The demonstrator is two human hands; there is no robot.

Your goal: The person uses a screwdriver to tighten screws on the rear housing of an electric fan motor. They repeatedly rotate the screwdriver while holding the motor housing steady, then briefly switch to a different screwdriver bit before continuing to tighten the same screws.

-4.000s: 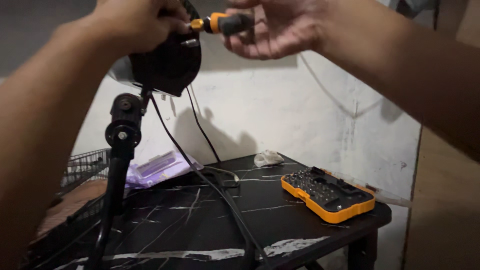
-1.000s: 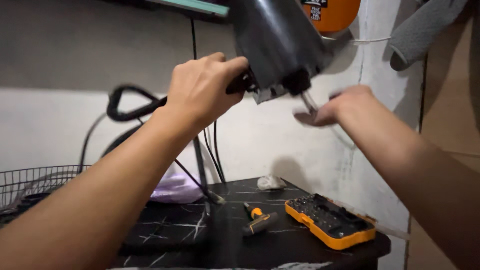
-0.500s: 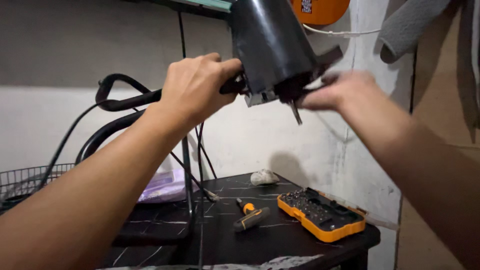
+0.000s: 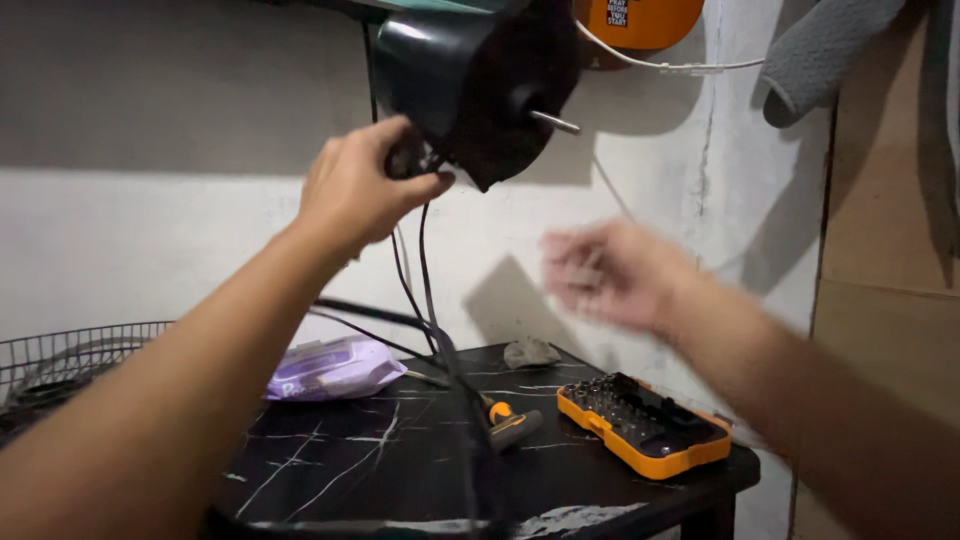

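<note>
A black fan motor housing (image 4: 470, 80) with a bare metal shaft (image 4: 556, 122) sticking out to the right is held up near the top of the view. My left hand (image 4: 355, 190) grips its lower left side, where black cables (image 4: 428, 300) hang down. My right hand (image 4: 610, 272) is blurred, lower and to the right of the housing, apart from it, fingers spread and holding nothing. An orange-and-black screwdriver (image 4: 508, 422) lies on the black marble-pattern table (image 4: 350, 460).
An orange case of screwdriver bits (image 4: 642, 425) lies open at the table's right edge. A purple wipes pack (image 4: 335, 368) and a crumpled grey scrap (image 4: 530, 352) sit at the back. A wire basket (image 4: 60, 355) is at left. A grey cloth (image 4: 820, 55) hangs upper right.
My right hand has left the shaft and dropped down and away. The housing has turned, its shaft pointing right, and the view has shifted.
</note>
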